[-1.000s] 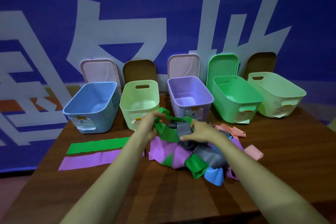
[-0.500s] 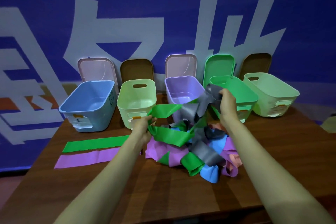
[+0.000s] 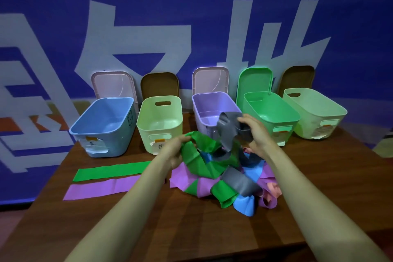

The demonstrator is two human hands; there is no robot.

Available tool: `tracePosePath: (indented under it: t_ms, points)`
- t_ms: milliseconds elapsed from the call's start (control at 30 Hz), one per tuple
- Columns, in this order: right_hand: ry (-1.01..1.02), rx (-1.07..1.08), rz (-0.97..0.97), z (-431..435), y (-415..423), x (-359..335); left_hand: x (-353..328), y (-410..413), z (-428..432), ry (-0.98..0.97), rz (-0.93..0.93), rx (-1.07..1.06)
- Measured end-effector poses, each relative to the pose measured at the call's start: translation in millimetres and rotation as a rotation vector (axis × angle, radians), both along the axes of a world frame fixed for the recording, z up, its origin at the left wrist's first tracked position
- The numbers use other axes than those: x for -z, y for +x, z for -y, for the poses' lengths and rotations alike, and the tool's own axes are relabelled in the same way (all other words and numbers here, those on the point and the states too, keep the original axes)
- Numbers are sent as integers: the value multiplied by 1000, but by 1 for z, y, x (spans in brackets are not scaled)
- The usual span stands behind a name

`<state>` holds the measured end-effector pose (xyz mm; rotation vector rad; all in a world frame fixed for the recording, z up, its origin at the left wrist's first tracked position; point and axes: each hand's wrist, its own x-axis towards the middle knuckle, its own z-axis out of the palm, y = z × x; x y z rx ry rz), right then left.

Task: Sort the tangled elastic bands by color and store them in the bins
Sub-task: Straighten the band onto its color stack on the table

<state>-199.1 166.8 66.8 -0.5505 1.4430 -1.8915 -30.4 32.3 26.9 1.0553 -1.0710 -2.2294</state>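
**Grey band being worked free of green**

The right hand (image 3: 256,134) is gripping a grey band (image 3: 227,128), fingers curled round it, raised in front of the purple bin (image 3: 210,104). The left hand (image 3: 175,150) is holding a green band (image 3: 198,156), fingers curled round its loop. Both bands are trailing down into the pile (image 3: 236,185) on the desk (image 3: 127,219).

Judgement: the grey appears to be crossing the green loop. The step is calling for feeding the grey end back through while the left hand is holding the loop slack. Hard pulling is likely to tighten the tangle and drag the pile.
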Motion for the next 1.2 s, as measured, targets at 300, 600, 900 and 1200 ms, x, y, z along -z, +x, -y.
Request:
tracePosePath:
  t_ms: [300,600,900,1200]
  points:
    - [-178,335,203,5,-7,-25,-1,14,8,52,11,-220]
    - [1166,-374,-1013,-10,-16,59,-59,13,-9,-341,-136,-41]
    - [598,59,-976,12,11,0,-88,14,-15,-416,-260,43]
    - [111,-149,-897,27,65,-29,-83,12,-6,-568,-133,-95]
